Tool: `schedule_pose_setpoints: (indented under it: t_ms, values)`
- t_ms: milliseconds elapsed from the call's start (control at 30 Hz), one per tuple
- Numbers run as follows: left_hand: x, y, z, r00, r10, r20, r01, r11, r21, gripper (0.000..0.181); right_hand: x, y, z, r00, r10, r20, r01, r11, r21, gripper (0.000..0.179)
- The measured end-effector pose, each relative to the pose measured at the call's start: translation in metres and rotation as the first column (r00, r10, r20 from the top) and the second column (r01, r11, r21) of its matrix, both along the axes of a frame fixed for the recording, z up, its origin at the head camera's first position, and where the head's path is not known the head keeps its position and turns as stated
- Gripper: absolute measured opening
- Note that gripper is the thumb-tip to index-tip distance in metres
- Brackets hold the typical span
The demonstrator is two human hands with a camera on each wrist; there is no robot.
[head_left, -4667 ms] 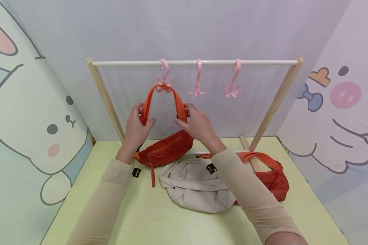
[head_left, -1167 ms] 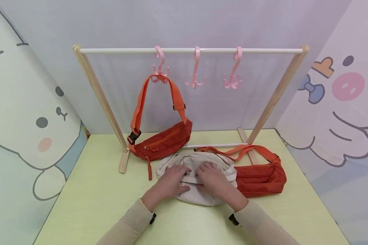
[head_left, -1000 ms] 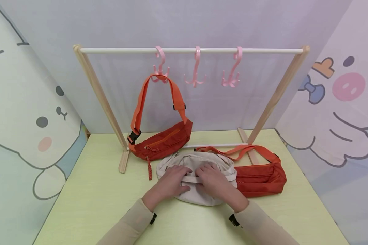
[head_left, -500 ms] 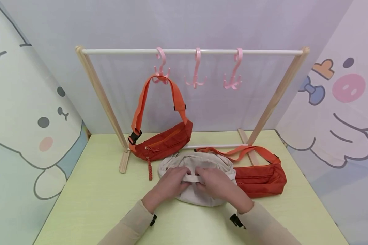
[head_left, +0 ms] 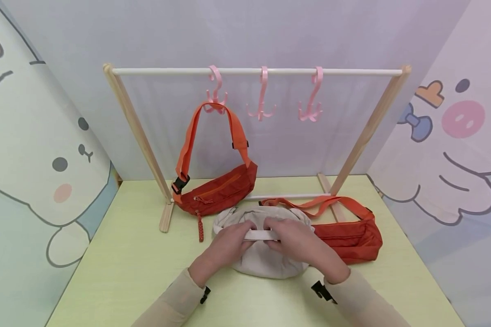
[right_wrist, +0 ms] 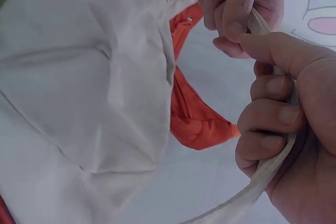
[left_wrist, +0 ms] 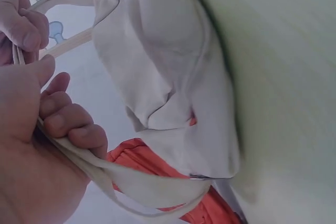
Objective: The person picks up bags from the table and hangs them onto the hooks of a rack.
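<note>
A beige waist bag (head_left: 270,265) lies on the table in front of me in the head view. Its strap (head_left: 259,235) is pulled up off the bag's body. My left hand (head_left: 227,243) grips that strap on one side and my right hand (head_left: 294,238) grips it a short way to the right. In the left wrist view the strap (left_wrist: 131,184) runs from under curled fingers down to the bag's end. Curled fingers also wrap the strap (right_wrist: 262,177) in the right wrist view, with the bag's body (right_wrist: 79,93) beside them.
A red waist bag (head_left: 221,190) hangs by its orange strap from the left pink hook (head_left: 217,86). Two more pink hooks, the middle one (head_left: 263,91) and the right one (head_left: 316,95), hang on the white rail (head_left: 360,72). Another red bag (head_left: 348,238) lies at right, partly behind the beige one.
Earlier both hands were at the hanging red bag's strap; they then came down to the beige bag. Over the last second they closed on its strap and raised it slightly.
</note>
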State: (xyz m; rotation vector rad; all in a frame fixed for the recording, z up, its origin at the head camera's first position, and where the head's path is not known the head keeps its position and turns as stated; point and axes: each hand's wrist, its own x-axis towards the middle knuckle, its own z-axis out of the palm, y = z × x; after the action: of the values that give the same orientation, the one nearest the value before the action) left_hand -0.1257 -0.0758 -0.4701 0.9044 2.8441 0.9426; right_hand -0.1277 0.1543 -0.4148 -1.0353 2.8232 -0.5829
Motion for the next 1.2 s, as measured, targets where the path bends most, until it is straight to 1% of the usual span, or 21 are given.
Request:
schedule_pose_setpoints:
  t_ms: [167,367,433,567,667,800,967,1100,1200]
  values:
    - [0.001,-0.001,0.010,0.999,0.008,-0.037,-0.008,1.000,0.010,0.020,-0.002,0.007,0.013,1.000,0.026,-0.012,-0.027,0.999,-0.031,0.025]
    - [0.001,-0.006,0.026,0.999,0.029,-0.028,-0.028,0.999,0.040,0.025,-0.007,0.013,0.026,0.998,0.050,-0.041,-0.054,0.995,-0.088,0.030]
    - [0.000,-0.009,0.030,0.999,0.036,-0.034,-0.034,0.998,0.055,0.026,-0.010,0.015,0.029,0.997,0.062,-0.053,-0.068,0.991,-0.114,0.030]
    - [-0.004,-0.013,0.038,0.995,0.042,-0.086,-0.036,0.996,0.080,0.022,-0.015,0.018,0.034,0.991,0.094,-0.099,-0.110,0.978,-0.175,0.031]
    - [-0.006,-0.016,0.044,0.991,0.044,-0.126,-0.032,0.995,0.096,0.019,-0.018,0.020,0.038,0.985,0.100,-0.139,-0.127,0.971,-0.204,0.030]
    - [-0.008,-0.019,0.051,0.984,0.052,-0.168,-0.032,0.992,0.119,0.025,-0.022,0.021,0.044,0.976,0.092,-0.196,-0.137,0.964,-0.228,0.026]
    - [-0.014,-0.023,0.062,0.965,0.061,-0.257,-0.022,0.988,0.155,0.034,-0.029,0.022,0.052,0.954,0.088,-0.287,-0.174,0.941,-0.290,0.024]
    - [-0.020,-0.026,0.071,0.941,0.079,-0.328,-0.022,0.984,0.176,0.033,-0.036,0.024,0.057,0.935,0.062,-0.350,-0.191,0.919,-0.346,0.025]
    - [-0.024,-0.027,0.078,0.922,0.097,-0.374,-0.027,0.982,0.187,0.031,-0.041,0.023,0.063,0.923,0.034,-0.382,-0.187,0.910,-0.370,0.023]
